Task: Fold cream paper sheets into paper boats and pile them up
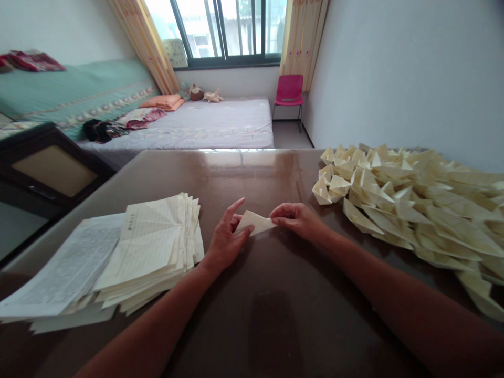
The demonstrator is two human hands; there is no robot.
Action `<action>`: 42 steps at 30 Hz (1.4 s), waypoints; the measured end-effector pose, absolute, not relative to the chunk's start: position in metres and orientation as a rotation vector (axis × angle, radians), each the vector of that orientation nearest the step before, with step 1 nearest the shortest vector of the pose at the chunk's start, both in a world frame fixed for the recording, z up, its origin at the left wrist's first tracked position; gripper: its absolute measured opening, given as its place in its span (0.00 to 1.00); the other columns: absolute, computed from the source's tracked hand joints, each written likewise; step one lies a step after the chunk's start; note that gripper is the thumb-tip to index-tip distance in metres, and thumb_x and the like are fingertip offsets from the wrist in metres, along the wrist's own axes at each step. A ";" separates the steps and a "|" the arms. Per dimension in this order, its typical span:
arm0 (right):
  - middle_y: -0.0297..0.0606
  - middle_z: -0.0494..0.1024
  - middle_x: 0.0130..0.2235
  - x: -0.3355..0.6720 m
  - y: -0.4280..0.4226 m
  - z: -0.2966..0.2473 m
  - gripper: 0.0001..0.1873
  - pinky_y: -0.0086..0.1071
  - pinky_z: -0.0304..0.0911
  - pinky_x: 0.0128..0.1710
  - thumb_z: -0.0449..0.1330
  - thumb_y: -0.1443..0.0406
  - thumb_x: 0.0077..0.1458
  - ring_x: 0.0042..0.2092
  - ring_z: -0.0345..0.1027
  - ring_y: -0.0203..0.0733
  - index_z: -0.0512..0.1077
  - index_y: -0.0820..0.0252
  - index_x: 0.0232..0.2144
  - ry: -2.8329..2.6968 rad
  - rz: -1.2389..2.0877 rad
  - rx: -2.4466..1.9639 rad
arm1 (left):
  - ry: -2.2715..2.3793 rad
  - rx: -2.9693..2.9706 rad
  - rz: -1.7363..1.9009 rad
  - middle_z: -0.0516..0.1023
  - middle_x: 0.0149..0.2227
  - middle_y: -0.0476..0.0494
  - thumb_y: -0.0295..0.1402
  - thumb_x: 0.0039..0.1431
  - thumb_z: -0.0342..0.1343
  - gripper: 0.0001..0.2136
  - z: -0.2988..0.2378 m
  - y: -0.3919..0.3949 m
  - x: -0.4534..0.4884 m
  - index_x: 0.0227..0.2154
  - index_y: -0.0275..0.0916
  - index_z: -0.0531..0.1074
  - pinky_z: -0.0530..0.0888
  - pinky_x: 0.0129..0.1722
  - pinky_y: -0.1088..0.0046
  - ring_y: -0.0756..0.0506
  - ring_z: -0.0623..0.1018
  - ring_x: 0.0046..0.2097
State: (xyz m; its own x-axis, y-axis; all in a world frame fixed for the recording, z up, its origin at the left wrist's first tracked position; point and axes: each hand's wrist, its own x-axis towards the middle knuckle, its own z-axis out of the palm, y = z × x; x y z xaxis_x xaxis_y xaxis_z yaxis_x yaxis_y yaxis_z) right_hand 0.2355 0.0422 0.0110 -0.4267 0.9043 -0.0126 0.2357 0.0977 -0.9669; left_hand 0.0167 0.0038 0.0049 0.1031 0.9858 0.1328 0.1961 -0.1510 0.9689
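Note:
A small folded piece of cream paper (258, 222) is held between my two hands, just above the brown tabletop (236, 325). My left hand (228, 233) pinches its left end between thumb and fingers, with the index finger stretched upward. At the narrow right end, my right hand (295, 219) grips the paper between thumb and fingertips. To the right lies a large heap of folded paper boats (394, 194) in the same cream colour. A stack of lined cream sheets (147, 247) with creases sits left of my left hand.
White printed sheets (66, 262) lie beside the cream stack at the table's left. A dark cabinet (51, 163) stands past the left edge. Beyond the table are a bed (220, 123) and a pink chair (289, 90); a white wall (394, 68) rises on the right.

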 end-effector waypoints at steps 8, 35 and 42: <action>0.37 0.79 0.30 0.230 0.035 0.013 0.15 0.28 0.59 0.29 0.61 0.56 0.51 0.30 0.67 0.37 0.79 0.61 0.34 -1.925 1.135 -1.186 | 1.231 1.460 1.171 0.75 0.34 0.49 0.33 0.53 0.60 0.30 0.008 0.000 0.018 0.59 0.41 0.59 0.73 0.37 0.73 0.49 0.77 0.35; 0.35 0.76 0.30 0.243 0.048 -0.002 0.17 0.29 0.58 0.28 0.61 0.51 0.51 0.28 0.63 0.36 0.76 0.60 0.31 -1.751 0.952 -1.227 | 1.288 1.541 1.426 0.75 0.42 0.44 0.35 0.54 0.59 0.06 0.003 0.008 0.008 0.32 0.38 0.72 0.72 0.33 0.77 0.47 0.75 0.42; 0.35 0.74 0.28 0.247 0.052 -0.006 0.19 0.29 0.55 0.25 0.61 0.50 0.50 0.25 0.60 0.35 0.75 0.60 0.31 -1.743 1.014 -1.234 | 1.170 1.296 1.382 0.73 0.26 0.51 0.37 0.51 0.63 0.09 0.002 0.011 0.011 0.29 0.36 0.74 0.72 0.29 0.77 0.52 0.72 0.28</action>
State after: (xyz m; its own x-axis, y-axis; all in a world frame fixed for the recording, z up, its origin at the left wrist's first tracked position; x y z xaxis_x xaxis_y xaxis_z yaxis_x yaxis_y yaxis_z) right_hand 0.2467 0.0519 -0.0065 -0.2461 0.9600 0.1337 0.3580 0.2182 -0.9079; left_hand 0.0109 0.0108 0.0021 -0.0650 0.9841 0.1650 0.0005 -0.1653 0.9862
